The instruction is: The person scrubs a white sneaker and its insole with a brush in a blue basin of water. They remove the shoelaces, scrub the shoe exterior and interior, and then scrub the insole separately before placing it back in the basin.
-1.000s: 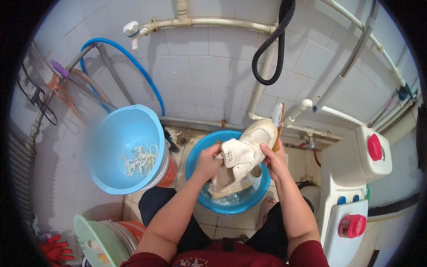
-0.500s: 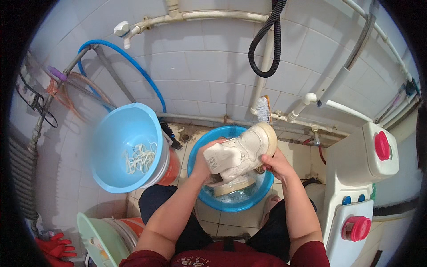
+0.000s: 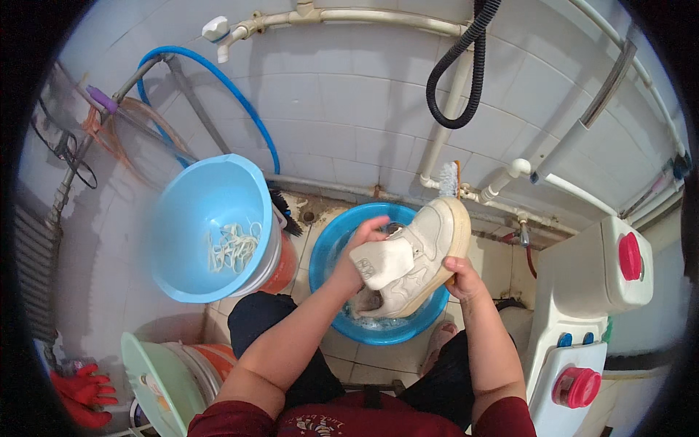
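Observation:
A wet off-white sneaker (image 3: 422,244), its laces out and tongue (image 3: 382,264) flopped forward, is held tilted over a blue basin (image 3: 318,251). My right hand (image 3: 464,279) grips it by the sole edge, thumb on the side. Beside the tongue is my left hand (image 3: 358,251), its fingers stretched apart and slightly blurred; whether its palm touches the shoe I cannot tell. Sudsy water shows low in the basin, mostly hidden by the sneaker. Just past the toe stands a scrub brush (image 3: 449,180) with white bristles and an orange back, its lower part hidden.
At left, a light blue tub (image 3: 171,247) holding white shoelaces (image 3: 234,247) sits on a bucket (image 3: 280,262). A green basin (image 3: 156,375) and red gloves (image 3: 86,393) are lower left. White jugs with red caps (image 3: 593,266) stand at right. Pipes (image 3: 364,14) run along the tiled wall.
The sneaker has turned, toe tipped up and sole facing more to the right. My left fingers have come away from the shoe's opening and spread. The view has shifted slightly.

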{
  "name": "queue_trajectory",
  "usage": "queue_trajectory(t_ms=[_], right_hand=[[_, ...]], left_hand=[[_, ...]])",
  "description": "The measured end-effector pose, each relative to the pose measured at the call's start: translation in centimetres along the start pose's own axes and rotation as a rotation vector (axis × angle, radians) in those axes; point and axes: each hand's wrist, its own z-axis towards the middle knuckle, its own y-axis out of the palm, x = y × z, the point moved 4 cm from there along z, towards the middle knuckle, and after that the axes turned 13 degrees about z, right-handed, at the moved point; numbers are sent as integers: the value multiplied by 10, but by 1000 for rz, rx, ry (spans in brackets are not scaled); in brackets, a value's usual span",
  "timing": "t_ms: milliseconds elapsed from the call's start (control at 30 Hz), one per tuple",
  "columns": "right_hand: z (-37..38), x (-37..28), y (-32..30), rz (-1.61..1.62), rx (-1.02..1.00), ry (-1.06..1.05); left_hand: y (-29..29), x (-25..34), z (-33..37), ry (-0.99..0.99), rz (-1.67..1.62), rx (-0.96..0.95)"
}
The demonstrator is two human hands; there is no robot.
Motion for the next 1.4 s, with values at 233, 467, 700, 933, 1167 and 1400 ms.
queue_trajectory(t_ms=[233, 467, 700, 933, 1167, 1400], right_hand=[[2, -2, -18, 247, 40, -57], [3, -6, -7, 285, 28, -49], [1, 10, -4, 209, 60, 6], [0, 14, -7, 181, 109, 35], [1, 13, -16, 221, 93, 7], [3, 10, -11, 192, 94, -15]], left_hand=[[3, 52, -15, 751, 1027, 242], [21, 59, -37, 1066, 1396, 232], [27, 64, -38, 1059, 1301, 50], [19, 68, -36, 931, 1298, 195], [24, 61, -41, 877, 1202, 182], [26, 60, -39, 744, 1204, 181]])
